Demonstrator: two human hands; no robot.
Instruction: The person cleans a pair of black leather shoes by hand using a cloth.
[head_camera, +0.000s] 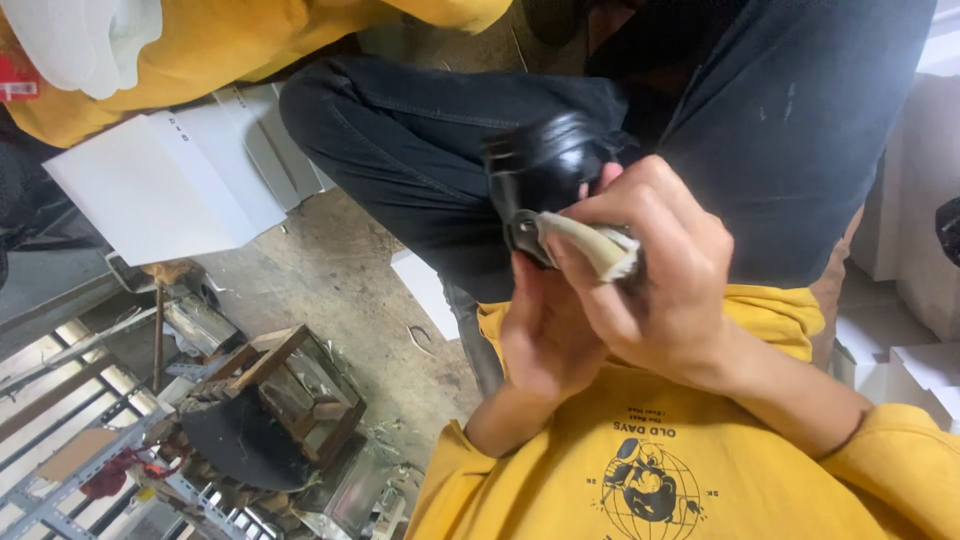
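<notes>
Rubbing is under way: above the yellow sweatshirt (640, 470), the left hand (545, 335) cups a glossy black rounded shoe (545, 165), while the right hand (660, 265) pinches a pale folded cloth (590, 245) against it. Next, probably, turning the shoe steadily.

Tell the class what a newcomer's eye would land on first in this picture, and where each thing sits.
First, at centre right, the two bare hands working together: the right hand presses a pale cloth against a glossy black shoe, which the left hand supports from below. Next, the yellow sweatshirt fills the lower right. At lower left stands a small wooden stool on the dirty floor.
</notes>
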